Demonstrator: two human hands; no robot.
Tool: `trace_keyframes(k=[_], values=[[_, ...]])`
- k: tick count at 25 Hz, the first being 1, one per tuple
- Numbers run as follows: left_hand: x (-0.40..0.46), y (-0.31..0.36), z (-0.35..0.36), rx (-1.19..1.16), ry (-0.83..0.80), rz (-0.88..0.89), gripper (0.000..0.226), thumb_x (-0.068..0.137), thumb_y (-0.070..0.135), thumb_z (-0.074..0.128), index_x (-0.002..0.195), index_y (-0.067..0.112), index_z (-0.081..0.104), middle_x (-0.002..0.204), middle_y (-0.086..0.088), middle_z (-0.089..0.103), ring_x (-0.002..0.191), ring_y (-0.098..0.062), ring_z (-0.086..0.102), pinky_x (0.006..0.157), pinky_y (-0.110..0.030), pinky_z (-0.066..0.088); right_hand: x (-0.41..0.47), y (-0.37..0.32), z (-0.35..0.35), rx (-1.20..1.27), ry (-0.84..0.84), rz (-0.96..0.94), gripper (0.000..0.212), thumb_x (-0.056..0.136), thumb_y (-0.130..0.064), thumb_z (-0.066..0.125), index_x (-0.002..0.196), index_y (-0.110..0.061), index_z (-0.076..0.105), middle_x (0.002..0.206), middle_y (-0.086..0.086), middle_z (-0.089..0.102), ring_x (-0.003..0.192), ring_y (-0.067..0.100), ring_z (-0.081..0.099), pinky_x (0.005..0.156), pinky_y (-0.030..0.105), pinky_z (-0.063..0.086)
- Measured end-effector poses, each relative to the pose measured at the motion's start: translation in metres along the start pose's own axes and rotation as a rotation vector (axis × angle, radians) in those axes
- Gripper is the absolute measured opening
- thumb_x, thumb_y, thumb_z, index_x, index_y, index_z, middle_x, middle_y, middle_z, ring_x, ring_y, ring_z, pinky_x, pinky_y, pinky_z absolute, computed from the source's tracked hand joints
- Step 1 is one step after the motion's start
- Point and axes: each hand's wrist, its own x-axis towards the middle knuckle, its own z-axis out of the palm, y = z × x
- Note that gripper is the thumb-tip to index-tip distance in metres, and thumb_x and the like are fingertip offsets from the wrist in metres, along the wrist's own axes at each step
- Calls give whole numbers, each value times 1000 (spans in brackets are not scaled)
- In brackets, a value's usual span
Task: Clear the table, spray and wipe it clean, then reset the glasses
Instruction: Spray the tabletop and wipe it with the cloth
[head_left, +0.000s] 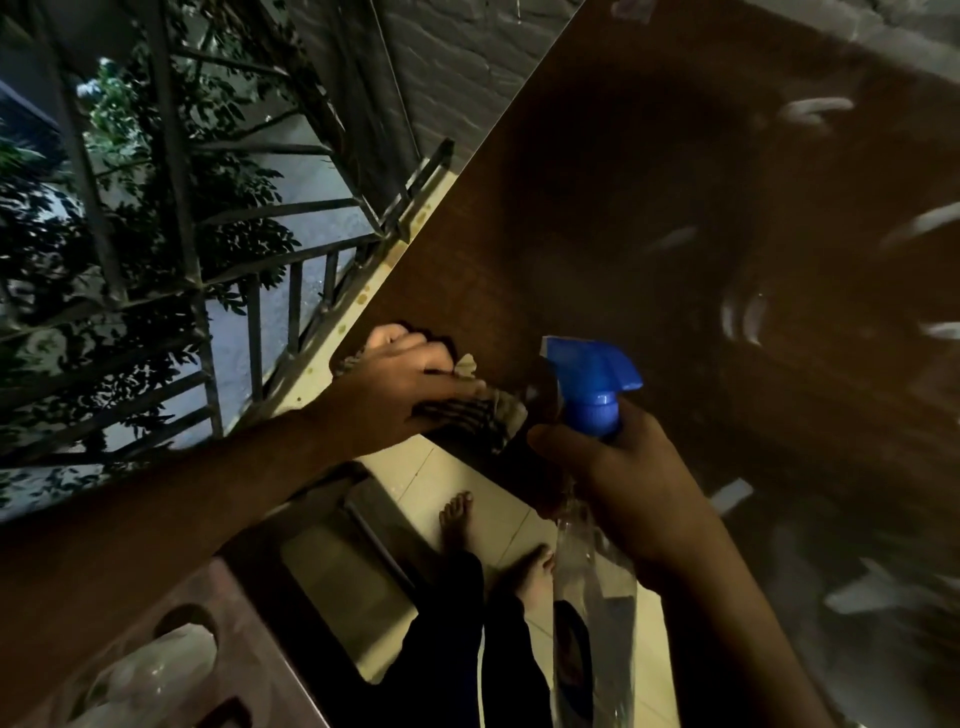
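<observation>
A dark brown table (649, 218) fills the upper right of the head view, its top glossy with blurred light reflections. My left hand (400, 384) presses a striped cloth (488, 415) onto the table's near corner. My right hand (618, 483) grips a clear spray bottle (592, 587) with a blue trigger head (592, 384), held upright just in front of the table edge, nozzle toward the cloth. No glasses are clearly visible on the table.
A metal railing (249, 291) with foliage behind runs along the left. A brown plastic chair (249, 597) stands at the lower left beside my bare feet (457, 519) on pale floor tiles. A brick wall (457, 67) rises beyond the table.
</observation>
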Motion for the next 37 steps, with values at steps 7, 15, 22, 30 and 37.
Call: trace_keyframes(k=[7,15,22,30,37], values=[[-2,-18,4,-19,-87,264,45,83,35,63,127,33,56,95,5,48,89,-16,49,93,-39,27,10,-1,-11,40,38,-9,27,76,-23,67,101,-20,61,89,13,72,70,22,69,69,41,59],[47,-43,-1,9,35,163,36,88,32,57,123,34,54,89,-2,60,84,-21,56,90,-42,34,25,-11,-13,81,75,-29,31,77,-26,67,104,-14,62,87,18,72,68,31,69,66,42,59],[126,-69,-10,60,-8,26,39,86,45,47,120,33,63,96,4,58,91,-18,55,91,-37,28,44,-35,-6,140,150,-39,22,86,-20,66,105,-13,61,90,23,71,69,34,69,64,40,59],[198,-77,-10,56,-36,-64,41,89,54,46,125,35,57,100,9,53,96,-12,52,100,-37,27,70,-57,-18,277,221,-38,19,87,-27,68,104,-21,62,97,20,70,75,28,68,65,39,61],[255,-76,-6,-4,-4,-165,37,88,55,38,115,31,47,111,8,60,104,-13,54,103,-39,23,95,-77,-52,262,221,-17,18,87,-37,66,99,-31,55,88,13,70,68,23,69,60,33,60]])
